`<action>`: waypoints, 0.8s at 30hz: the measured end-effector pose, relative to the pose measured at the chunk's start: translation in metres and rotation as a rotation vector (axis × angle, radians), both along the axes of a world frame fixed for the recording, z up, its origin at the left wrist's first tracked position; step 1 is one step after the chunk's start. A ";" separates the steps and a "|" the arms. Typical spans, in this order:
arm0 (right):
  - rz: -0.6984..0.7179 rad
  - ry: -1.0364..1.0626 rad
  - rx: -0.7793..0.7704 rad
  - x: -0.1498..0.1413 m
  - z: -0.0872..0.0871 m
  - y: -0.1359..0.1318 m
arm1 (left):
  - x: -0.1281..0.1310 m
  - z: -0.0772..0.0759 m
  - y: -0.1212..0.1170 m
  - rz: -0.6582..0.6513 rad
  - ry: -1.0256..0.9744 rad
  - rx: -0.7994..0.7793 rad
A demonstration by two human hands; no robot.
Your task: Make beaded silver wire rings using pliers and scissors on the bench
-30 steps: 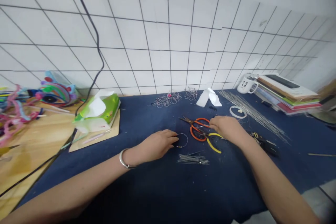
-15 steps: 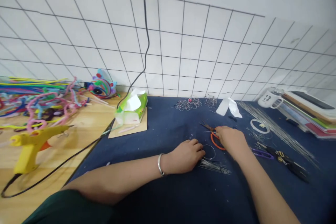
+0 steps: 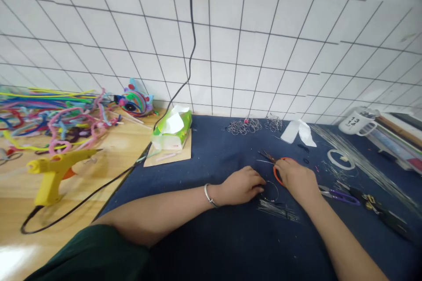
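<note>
My left hand [image 3: 242, 185], with a silver bangle on the wrist, has its fingers pinched on the left edge of a thin wire ring [image 3: 276, 191]. Just right of it, my right hand [image 3: 295, 178] is closed around the orange handles of a pair of pliers [image 3: 271, 157]. Their dark jaws point left and stand apart, and a thin piece of wire [image 3: 263, 161] shows beside them. Below the ring lies a bundle of short cut wires [image 3: 278, 210] on the dark blue cloth [image 3: 224, 241].
Purple-handled scissors [image 3: 343, 196] and black pliers [image 3: 382, 213] lie at right, near long wires [image 3: 365, 164] and a white ring [image 3: 341, 160]. Tangled wire [image 3: 245, 126] lies at the back. A tissue pack [image 3: 174, 129], yellow glue gun [image 3: 56, 173] and mug [image 3: 358, 123] stand around.
My right hand has closed further over the orange handles, hiding more of them. My left hand stays at the wire ring. The whole view has shifted slightly.
</note>
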State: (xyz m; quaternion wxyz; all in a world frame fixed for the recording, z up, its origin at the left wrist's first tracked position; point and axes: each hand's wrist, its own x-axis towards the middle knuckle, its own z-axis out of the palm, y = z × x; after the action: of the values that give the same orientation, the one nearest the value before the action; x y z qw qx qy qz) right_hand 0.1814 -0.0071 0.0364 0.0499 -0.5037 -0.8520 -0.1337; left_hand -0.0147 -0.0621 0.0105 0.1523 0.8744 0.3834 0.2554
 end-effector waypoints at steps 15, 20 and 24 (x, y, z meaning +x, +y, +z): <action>0.456 0.303 0.243 -0.004 -0.020 -0.015 | 0.002 -0.001 0.009 -0.015 -0.595 -0.204; 0.459 0.289 0.239 -0.004 -0.024 -0.014 | 0.003 -0.001 0.010 0.003 -0.628 -0.261; 0.441 0.269 0.192 -0.004 -0.026 -0.013 | 0.004 -0.006 0.013 0.025 -0.671 -0.293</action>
State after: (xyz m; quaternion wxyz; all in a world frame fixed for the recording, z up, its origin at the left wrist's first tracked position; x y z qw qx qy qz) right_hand 0.1778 -0.0199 0.0103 0.2380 -0.3125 -0.9102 -0.1316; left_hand -0.0105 -0.0495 0.0043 0.3902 0.7059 0.3554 0.4724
